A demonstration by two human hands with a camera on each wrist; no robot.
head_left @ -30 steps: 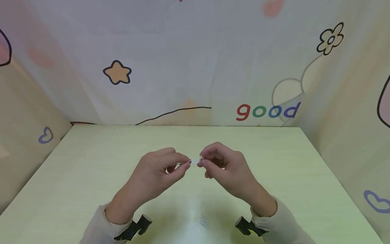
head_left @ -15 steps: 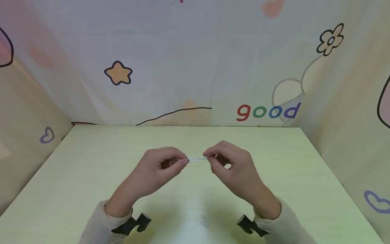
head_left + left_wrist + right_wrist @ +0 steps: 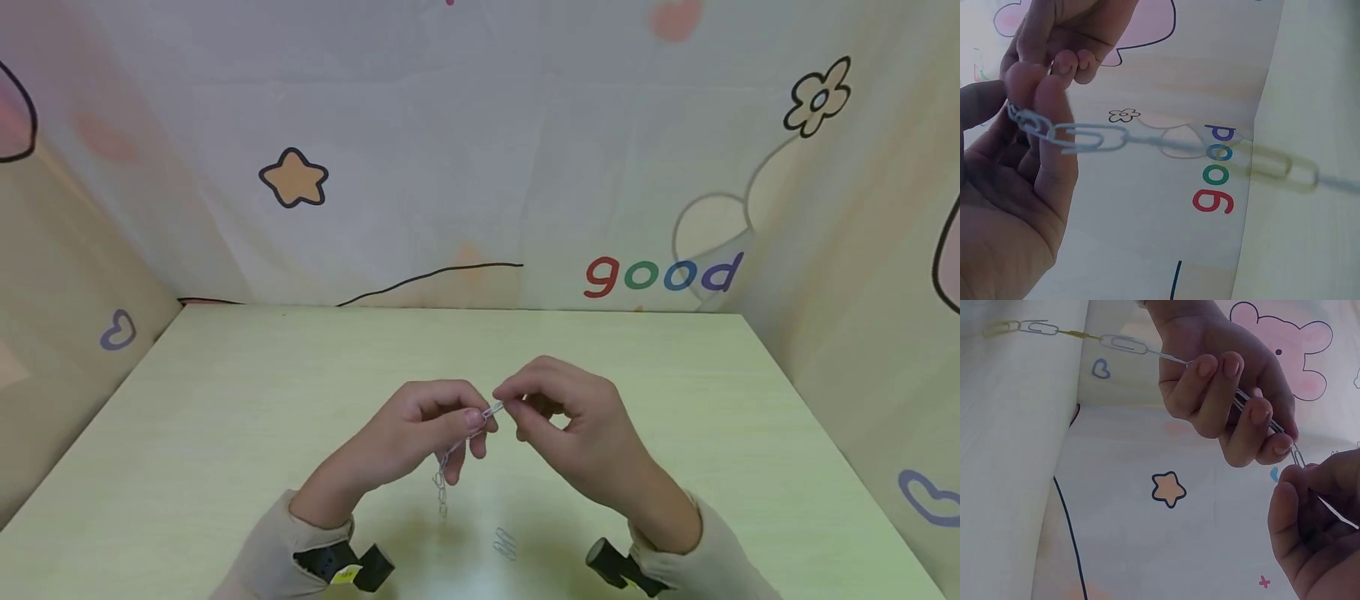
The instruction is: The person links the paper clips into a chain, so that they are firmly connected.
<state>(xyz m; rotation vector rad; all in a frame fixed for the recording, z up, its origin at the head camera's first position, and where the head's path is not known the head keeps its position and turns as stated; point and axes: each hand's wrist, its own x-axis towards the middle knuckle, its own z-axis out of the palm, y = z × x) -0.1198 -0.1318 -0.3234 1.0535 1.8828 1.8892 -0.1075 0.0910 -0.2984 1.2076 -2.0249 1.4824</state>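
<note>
A chain of linked silver paper clips [image 3: 441, 479] hangs down from my left hand [image 3: 423, 429] in the head view. My left thumb and index finger pinch the chain near its upper end, and the other fingers lie behind it. My right hand [image 3: 577, 429] pinches the end paper clip [image 3: 492, 409] between thumb and index fingertip, close to the left fingertips. In the left wrist view the paper clip chain [image 3: 1122, 137] runs off to the right, blurred farther along. The right wrist view shows the chain [image 3: 1124, 344] passing across the left palm, partly hidden by the fingers.
Several loose paper clips [image 3: 505, 543] lie on the pale table [image 3: 225, 467] near its front, below and between the hands. Printed cloth walls [image 3: 450, 167] stand behind and at both sides. A dark camera mount [image 3: 626, 568] sits on each wrist.
My left hand has turned and moved slightly right, and the chain now hangs below it. The stretch of clip between the hands has shortened since half a second ago. The loose clips stay put.
</note>
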